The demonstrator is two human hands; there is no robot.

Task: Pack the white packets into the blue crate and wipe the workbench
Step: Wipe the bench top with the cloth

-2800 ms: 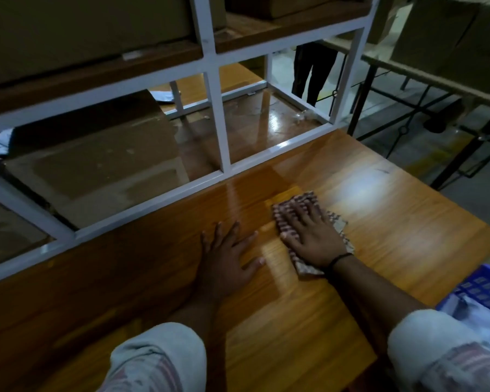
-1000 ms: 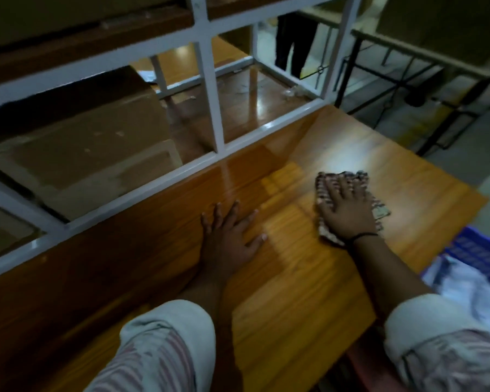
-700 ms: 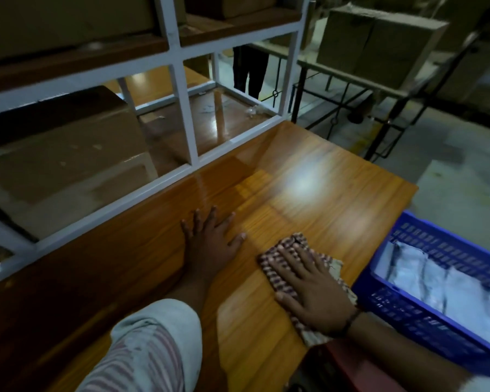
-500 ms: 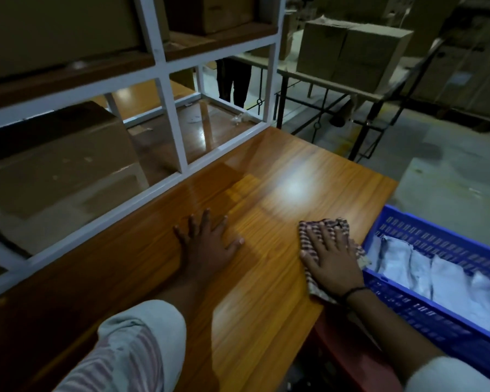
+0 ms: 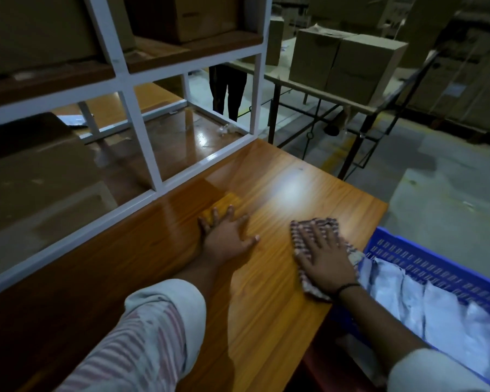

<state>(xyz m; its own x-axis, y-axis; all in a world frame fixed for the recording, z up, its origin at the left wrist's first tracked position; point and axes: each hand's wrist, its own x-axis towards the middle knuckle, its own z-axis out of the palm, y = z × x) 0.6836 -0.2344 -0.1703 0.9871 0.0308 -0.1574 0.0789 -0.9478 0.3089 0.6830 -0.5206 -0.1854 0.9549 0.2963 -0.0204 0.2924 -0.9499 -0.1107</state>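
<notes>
My right hand (image 5: pixel 324 260) lies flat, fingers spread, pressing a checked cloth (image 5: pixel 304 232) onto the glossy wooden workbench (image 5: pixel 280 190) near its right edge. My left hand (image 5: pixel 225 239) rests flat on the bench top, fingers apart, holding nothing, a short way left of the cloth. A blue perforated crate (image 5: pixel 425 264) sits just off the bench's right edge, lower than the top. Several white packets (image 5: pixel 441 312) lie side by side inside it. A corner of the cloth hangs over the edge by the crate.
A white metal shelf frame (image 5: pixel 137 131) stands along the bench's far side, with cardboard boxes (image 5: pixel 40 176) behind it. A person's dark legs (image 5: pixel 228 91) stand beyond the frame. A table bearing brown cartons (image 5: pixel 348 63) stands at the back right over a grey floor (image 5: pixel 441 176).
My right hand has swept the cloth across the bench, first far right, then back near me, and now to the right edge beside the crate. My left hand has stayed flat.
</notes>
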